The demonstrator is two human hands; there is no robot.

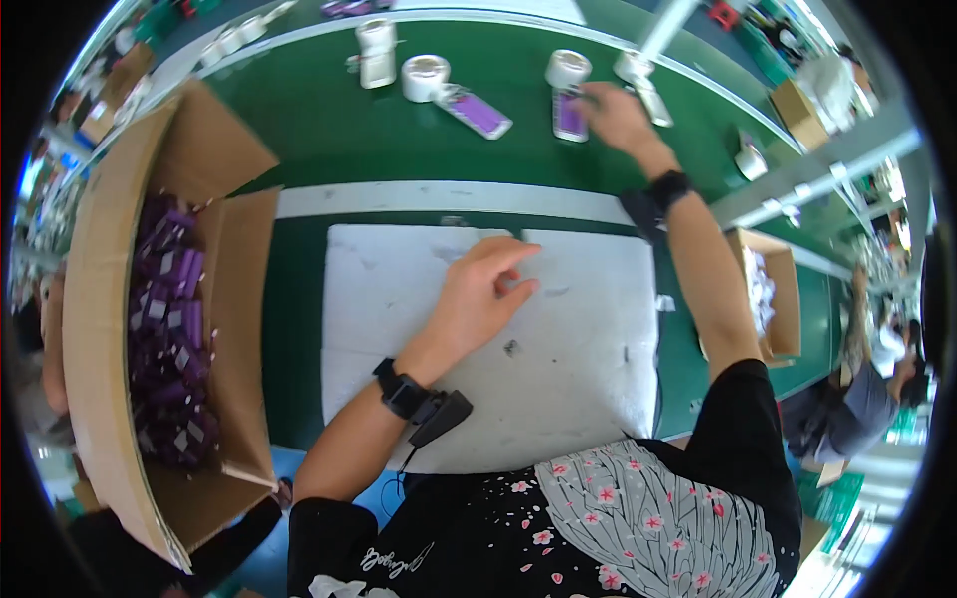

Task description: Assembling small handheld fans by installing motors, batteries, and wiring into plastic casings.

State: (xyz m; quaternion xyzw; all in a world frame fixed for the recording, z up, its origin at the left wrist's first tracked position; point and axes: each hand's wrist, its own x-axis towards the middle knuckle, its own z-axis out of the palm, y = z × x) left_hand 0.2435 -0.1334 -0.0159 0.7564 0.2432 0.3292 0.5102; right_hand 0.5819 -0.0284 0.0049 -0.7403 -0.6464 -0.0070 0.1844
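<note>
On the green surface at the back, my right hand [620,118] reaches forward. Its fingertips are drawn together at the right edge of a flat purple panel with a white border [569,118]. A white roll-shaped part [568,68] adjoins that panel's far end. My left hand [485,289] hovers over the white work mat [588,349], thumb and forefinger apart and nothing between them. To the left of the reached panel lies a similar purple panel [481,115], angled, beside another white roll-shaped part [425,78]. Black bands with small dark boxes are on both wrists.
A tall open cardboard box [239,329] on the left holds many purple cylindrical pieces [179,329]. At right stands a smaller carton [786,299] with white items. A pale rail [449,197] runs behind the mat. A metal post [666,30] rises at the back right.
</note>
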